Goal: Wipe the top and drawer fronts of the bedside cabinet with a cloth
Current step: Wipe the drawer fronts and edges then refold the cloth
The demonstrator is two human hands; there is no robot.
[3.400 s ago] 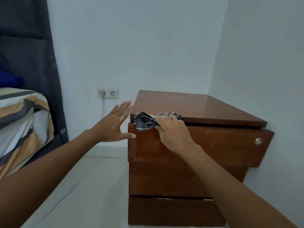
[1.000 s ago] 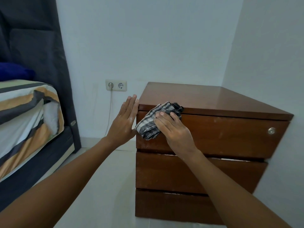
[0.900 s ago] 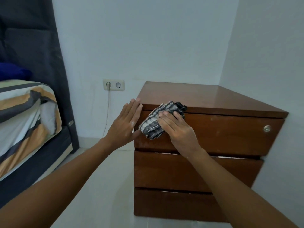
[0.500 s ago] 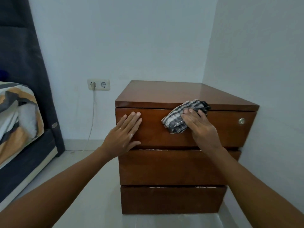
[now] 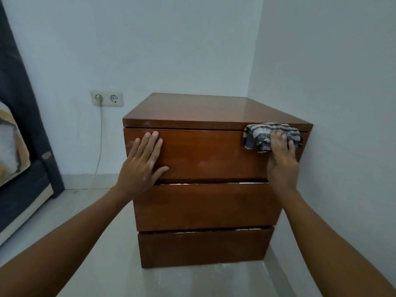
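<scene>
The right hand (image 5: 281, 156) presses a crumpled checked cloth (image 5: 260, 136) against the upper right corner of the top drawer front (image 5: 203, 153), fingers curled over the fabric. The cloth and hand cover that corner, so any fitting beneath cannot be seen. Just above the grip runs the front edge of the cabinet top (image 5: 205, 111). Well to the left of the grip, the left hand (image 5: 142, 163) lies flat on the same drawer front, fingers straight, holding nothing. Below the grip sit the middle drawer front (image 5: 205, 206) and bottom drawer front (image 5: 203, 246). A wall socket (image 5: 107, 98) with one cable plugged in stands far left; the bed (image 5: 12, 146) is cut off by the frame edge. No legible writing shows anywhere
</scene>
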